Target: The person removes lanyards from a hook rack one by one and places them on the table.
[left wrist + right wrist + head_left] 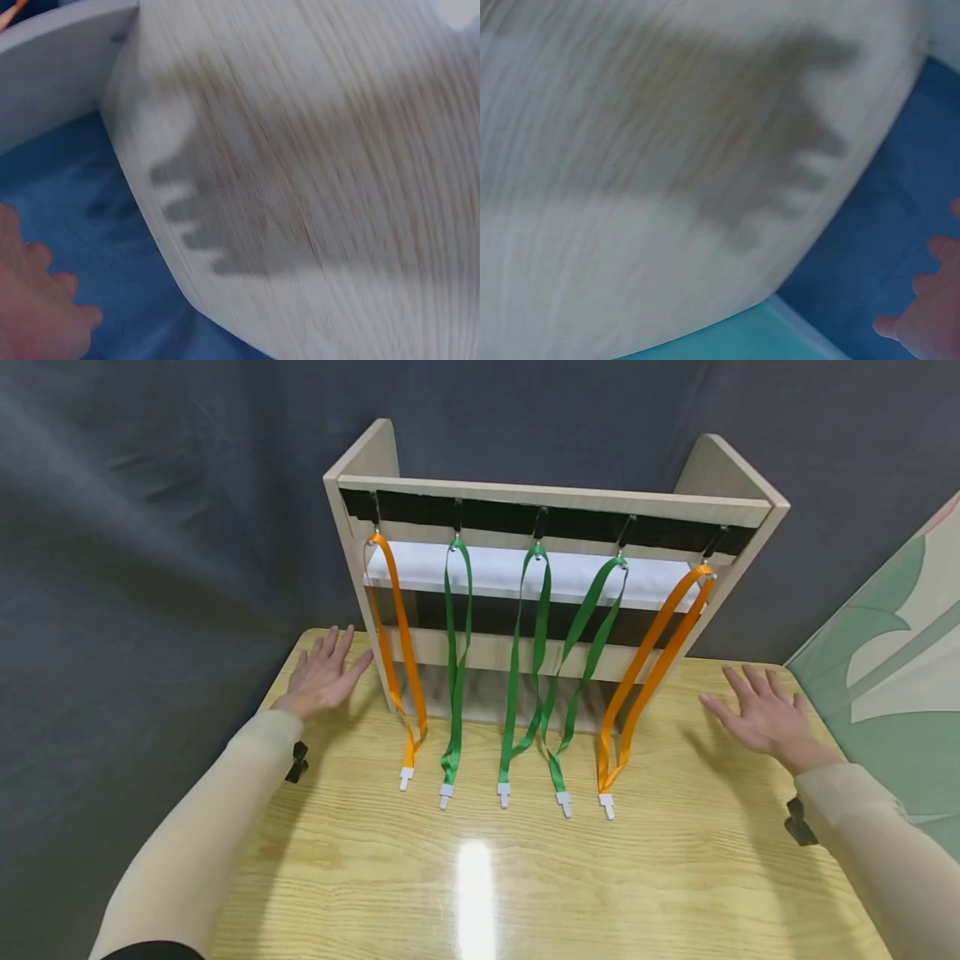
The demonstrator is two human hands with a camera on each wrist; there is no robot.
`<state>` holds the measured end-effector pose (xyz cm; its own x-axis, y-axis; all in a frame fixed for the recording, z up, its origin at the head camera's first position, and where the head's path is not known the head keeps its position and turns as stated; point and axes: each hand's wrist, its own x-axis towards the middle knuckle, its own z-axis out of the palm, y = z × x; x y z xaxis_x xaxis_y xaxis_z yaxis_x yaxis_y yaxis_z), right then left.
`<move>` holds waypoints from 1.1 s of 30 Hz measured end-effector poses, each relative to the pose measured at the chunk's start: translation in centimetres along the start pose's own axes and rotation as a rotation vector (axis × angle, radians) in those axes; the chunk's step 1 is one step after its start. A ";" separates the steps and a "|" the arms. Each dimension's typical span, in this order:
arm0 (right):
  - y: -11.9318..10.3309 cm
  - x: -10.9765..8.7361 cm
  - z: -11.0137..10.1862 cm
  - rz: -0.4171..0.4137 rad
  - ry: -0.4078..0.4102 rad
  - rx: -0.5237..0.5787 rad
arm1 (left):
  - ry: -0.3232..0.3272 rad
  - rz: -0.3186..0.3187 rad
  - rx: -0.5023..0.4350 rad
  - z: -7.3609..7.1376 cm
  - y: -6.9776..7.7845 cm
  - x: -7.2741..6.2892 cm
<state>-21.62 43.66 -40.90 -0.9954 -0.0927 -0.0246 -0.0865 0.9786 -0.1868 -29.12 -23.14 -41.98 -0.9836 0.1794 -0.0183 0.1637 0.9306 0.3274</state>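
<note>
Lanyards (542, 610) hang between both grips (318, 681) (767, 720), seemingly nearer left.

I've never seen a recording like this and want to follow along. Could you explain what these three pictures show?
There is no machine here, just a person's bare left hand and right hand.

The widest picture comes from a camera worn on the head, looking forward and down. The other two come from cameras on the left and right wrists; each shows part of that hand and a hand-shaped shadow on the table.

On the table stands a wooden rack. From its hooks hang five lanyards with white clips: orange lanyards at both ends, three green lanyards between.

Nothing is held: both hands are spread, one on either side of the rack.
</note>
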 end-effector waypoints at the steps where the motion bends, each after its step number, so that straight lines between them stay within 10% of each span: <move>1: -0.4 0.0 -0.2 -0.017 0.013 0.006 | 0.010 0.013 -0.023 0.0 0.1 -0.1; 19: -7.5 -2.5 -4.2 -0.227 0.403 0.213 | 0.191 0.181 -0.533 2.5 2.2 -3.0; 33: -12.1 -2.9 -8.3 -0.278 0.658 0.411 | 0.146 0.125 -0.828 1.6 4.3 -4.3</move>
<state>-17.98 33.61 -30.45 -0.7717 -0.0696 0.6321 -0.4383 0.7784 -0.4494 -24.03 -19.42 -42.05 -0.9713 0.1691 0.1675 0.2194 0.3630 0.9056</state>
